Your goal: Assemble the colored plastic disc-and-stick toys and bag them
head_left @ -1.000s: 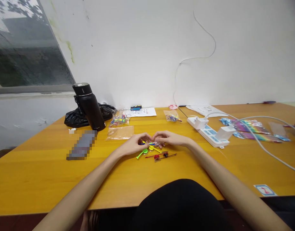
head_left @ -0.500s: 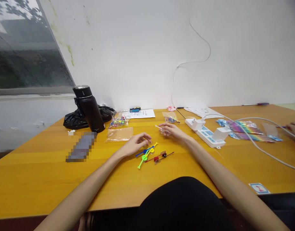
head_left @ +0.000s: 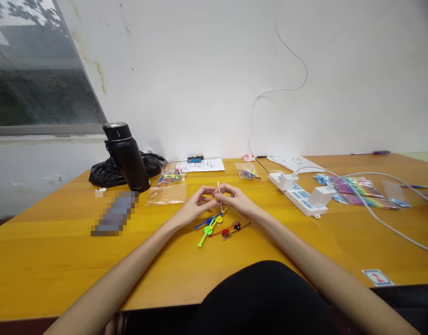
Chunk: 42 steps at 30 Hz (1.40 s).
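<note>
To the left of the white power strip, the person's two bare hands meet above the desk. The right hand, the nearer one to the strip, pinches a thin white piece between thumb and fingers. The left hand, farther left of the strip, brings its curved fingertips up to the same piece; whether it grips too cannot be told. The white piece stands nearly upright between both sets of fingertips, its lower end close to the coloured parts, though contact there is unclear.

Those parts lie left of the strip and nearer the person, just below the hands. A blue part, a yellow part and a green part overlap in a loose cluster; a red part and a black part lie beside it, on the side toward the strip.

Left of the strip's far end sits a small clear bag of parts. Well left of the strip are a flat clear bag and, beyond the bag, a black bottle. Right of the strip lie rainbow-coloured packets.
</note>
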Available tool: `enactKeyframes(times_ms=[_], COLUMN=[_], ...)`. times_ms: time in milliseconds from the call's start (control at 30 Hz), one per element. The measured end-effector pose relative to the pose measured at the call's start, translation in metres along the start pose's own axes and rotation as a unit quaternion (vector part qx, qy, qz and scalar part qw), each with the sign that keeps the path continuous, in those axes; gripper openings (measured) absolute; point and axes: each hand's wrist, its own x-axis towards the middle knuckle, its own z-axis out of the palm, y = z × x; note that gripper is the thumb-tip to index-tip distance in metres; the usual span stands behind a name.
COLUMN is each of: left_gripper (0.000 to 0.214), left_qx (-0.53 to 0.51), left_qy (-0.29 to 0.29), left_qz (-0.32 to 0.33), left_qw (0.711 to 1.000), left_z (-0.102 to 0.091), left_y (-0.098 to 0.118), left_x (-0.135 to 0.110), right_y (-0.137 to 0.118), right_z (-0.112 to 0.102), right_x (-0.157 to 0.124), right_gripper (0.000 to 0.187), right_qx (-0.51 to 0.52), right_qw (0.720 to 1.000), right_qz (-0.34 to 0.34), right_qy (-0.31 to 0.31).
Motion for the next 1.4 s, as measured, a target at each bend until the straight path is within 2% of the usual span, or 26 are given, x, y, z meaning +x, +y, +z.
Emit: enactKeyframes(times_ms=[67,133,267,367,567,633,800,967,1133,1233,1400], left_gripper=[0.036,0.031,0.029,0.028,0.029,0.030,0.032,0.032,0.032,0.028,0.028], left_qx=[-0.007,-0.016,-0.021,0.005,0.136,0.126,-0.012,-0.037,-0.051,-0.035,0.074], left_qy=[-0.015,-0.014,0.000,0.001,-0.016,-0.028,-0.071,-0.102,-0.128,-0.130,-0.096], left_qz=[0.010,0.016,0.015,0.018,0.022,0.020,0.007,0.009,-0.012,-0.017,0.008], left_qw=[1.000,1.000,1.000,1.000,0.990,0.991,0.997,0.994,0.990,0.991,0.993], left_z=[0.004,0.005,0.002,0.001,0.003,0.005,0.011,0.011,0.014,0.016,0.017], left_y=[0.002,0.002,0.000,0.000,0.003,0.006,0.014,0.019,0.022,0.025,0.028], left_x=[-0.001,-0.001,0.001,0.001,-0.006,-0.008,-0.008,-0.009,-0.013,-0.015,-0.016], right_y=[0.000,0.002,0.006,0.008,0.011,0.012,0.005,-0.004,-0.002,-0.003,-0.010], right_z=[0.008,0.012,0.011,0.010,0.008,0.004,-0.005,-0.010,-0.018,-0.021,-0.017], right_x=[-0.002,-0.002,0.000,0.000,-0.003,-0.003,-0.004,-0.007,-0.007,-0.007,-0.009], right_gripper=[0.039,0.040,0.042,0.036,0.029,0.028,0.028,0.026,0.026,0.025,0.026], right_qx=[0.001,0.023,0.079,0.102,0.152,0.159,0.146,0.120,0.108,0.100,0.088], right_qw=[1.000,1.000,0.996,0.994,0.981,0.976,0.971,0.965,0.953,0.948,0.947], right_qz=[-0.019,-0.009,0.024,0.027,0.042,0.044,0.039,0.035,0.042,0.039,0.032], right_qy=[0.000,0.000,-0.021,-0.031,-0.117,-0.143,-0.186,-0.229,-0.280,-0.300,-0.308])
